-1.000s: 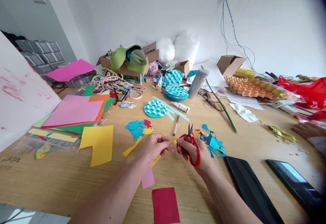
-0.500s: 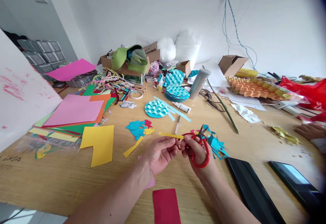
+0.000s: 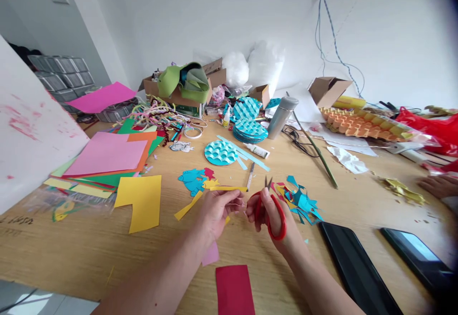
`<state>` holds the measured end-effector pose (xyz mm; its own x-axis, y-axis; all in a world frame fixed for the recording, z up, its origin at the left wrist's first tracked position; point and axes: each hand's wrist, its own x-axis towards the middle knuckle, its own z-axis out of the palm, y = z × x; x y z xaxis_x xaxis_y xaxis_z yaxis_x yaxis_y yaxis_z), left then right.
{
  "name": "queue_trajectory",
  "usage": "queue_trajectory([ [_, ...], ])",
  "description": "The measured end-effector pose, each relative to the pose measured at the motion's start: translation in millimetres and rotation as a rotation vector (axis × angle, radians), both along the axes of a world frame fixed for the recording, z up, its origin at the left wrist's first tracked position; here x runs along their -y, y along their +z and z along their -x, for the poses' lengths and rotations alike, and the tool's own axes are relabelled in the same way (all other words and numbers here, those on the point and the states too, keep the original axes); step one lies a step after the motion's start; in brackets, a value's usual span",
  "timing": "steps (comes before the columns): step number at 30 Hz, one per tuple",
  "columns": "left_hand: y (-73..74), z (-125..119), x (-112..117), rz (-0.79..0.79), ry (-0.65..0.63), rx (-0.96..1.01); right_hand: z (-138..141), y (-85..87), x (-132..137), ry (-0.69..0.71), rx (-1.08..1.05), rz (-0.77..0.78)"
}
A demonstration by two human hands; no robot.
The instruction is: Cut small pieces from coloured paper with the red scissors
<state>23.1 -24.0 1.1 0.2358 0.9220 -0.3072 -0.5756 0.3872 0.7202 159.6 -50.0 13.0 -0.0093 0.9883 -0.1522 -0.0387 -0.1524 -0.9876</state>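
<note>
Head view: left hand (image 3: 214, 208) pinches a yellow strip (image 3: 227, 188) just above the bench (image 3: 89, 250); right hand (image 3: 272, 215) is closed through the loops of red scissors (image 3: 276, 211), blades nearly together and pointing up. Blue scraps (image 3: 302, 201) lie just right of them, a pen (image 3: 250, 177) and fish cutout (image 3: 191, 180) beyond, and a red card (image 3: 234, 288) nearer. Writing (image 3: 16, 220) at the bench's left edge is illegible.

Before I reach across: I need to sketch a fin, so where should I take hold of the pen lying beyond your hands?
Pinch the pen at mid-barrel from above: it lies flat on the table, pointing away, bare wood either side. Its near end sits close to the scissors.
</note>
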Motion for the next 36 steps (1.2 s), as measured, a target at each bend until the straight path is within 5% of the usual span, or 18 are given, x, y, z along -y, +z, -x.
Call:
queue_trajectory([
  [6, 3.2, 5.2, -4.9, 0.044, 0.045, 0.028, 4.2, 0.7, 6.0, 0.236, 0.201, 0.143],
  [11, 1.5, 2.8, -1.9, -0.018, 0.024, 0.045, 3.6, -4.1, 8.2, 0.309, 0.289, 0.107],
  [36, 0.4, 0.1, -1.6, -0.016, 0.005, 0.073, 4.2, -5.4, 6.2, 0.282, 0.399, 0.09],
])
